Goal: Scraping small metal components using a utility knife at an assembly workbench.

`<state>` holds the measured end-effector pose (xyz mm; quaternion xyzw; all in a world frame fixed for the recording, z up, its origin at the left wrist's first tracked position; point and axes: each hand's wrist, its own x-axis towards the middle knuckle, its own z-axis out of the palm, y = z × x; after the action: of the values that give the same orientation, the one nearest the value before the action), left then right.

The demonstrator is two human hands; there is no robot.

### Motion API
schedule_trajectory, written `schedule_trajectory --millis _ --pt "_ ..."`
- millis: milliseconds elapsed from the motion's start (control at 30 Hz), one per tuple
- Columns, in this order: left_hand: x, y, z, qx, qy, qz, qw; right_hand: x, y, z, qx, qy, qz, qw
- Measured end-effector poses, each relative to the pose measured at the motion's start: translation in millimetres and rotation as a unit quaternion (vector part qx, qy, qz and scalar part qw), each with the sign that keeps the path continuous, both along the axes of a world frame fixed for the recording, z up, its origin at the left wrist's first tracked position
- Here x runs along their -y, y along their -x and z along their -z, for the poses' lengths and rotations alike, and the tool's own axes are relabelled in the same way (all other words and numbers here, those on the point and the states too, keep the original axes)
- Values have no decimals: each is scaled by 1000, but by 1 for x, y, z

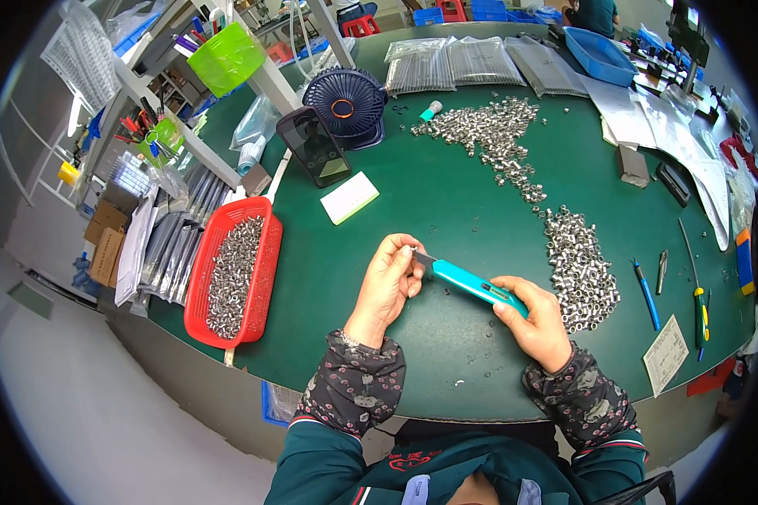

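Observation:
My right hand (534, 322) is wrapped round the teal handle of a utility knife (472, 284), which points up and to the left. Its dark blade (424, 260) reaches the fingertips of my left hand (387, 282). There the thumb and fingers pinch something small at the blade's tip, mostly hidden by the fingers; it may be one of the metal rings. Right of my right hand lies a pile of small silvery metal rings (583, 269). A second, wider heap of small metal pieces (488, 130) spreads farther back on the green table (446, 362).
A red basket (271, 278) of metal pieces stands at the left edge. Behind my left hand are a white card (349, 198), a propped phone (313, 146) and a dark fan (345, 105). A blue pen-like tool (646, 295) and a paper slip (666, 356) lie at the right.

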<state>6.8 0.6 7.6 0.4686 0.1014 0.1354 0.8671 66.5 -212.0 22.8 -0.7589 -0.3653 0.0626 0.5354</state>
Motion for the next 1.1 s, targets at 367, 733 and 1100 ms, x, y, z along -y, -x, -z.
schedule_trajectory --millis 367,733,1100 --pt "-2 -1 3 3 -83 -52 995 3 -5 2 -80 -15 -14 997" --pt "-1 1 -1 -5 -217 -84 972 4 -10 5 -164 -4 -35 986" --pt "-3 4 1 -51 -129 -81 987 1 -3 -10 208 -30 103 972"
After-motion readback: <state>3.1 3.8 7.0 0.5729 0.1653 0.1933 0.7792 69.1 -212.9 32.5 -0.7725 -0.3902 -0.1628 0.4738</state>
